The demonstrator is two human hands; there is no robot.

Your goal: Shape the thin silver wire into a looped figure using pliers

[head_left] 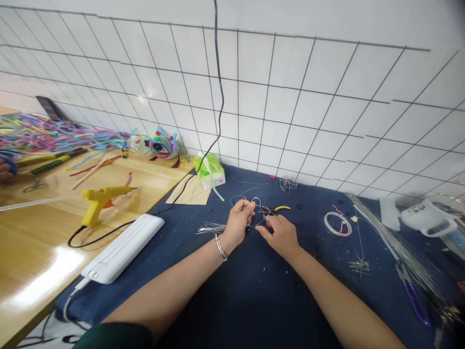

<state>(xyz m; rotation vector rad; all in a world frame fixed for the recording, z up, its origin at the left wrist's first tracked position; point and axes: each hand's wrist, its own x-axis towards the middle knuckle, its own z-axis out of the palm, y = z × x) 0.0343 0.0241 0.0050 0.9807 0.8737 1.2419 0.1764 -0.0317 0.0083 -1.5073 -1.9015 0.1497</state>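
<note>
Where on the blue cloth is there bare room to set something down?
The widest bare patch of blue cloth lies between the forearms, below the left hand and right hand. Another lies between the white power strip and the cut wire bits. The right side is crowded: tape ring, long wire bundle, purple-handled scissors.

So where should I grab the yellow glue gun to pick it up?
Probably by the handle of the yellow glue gun. It stands upright on the wooden table, nozzle pointing right and handle slanting down to the left, so come in from the left, away from the tip. Mind its black cord.
</note>
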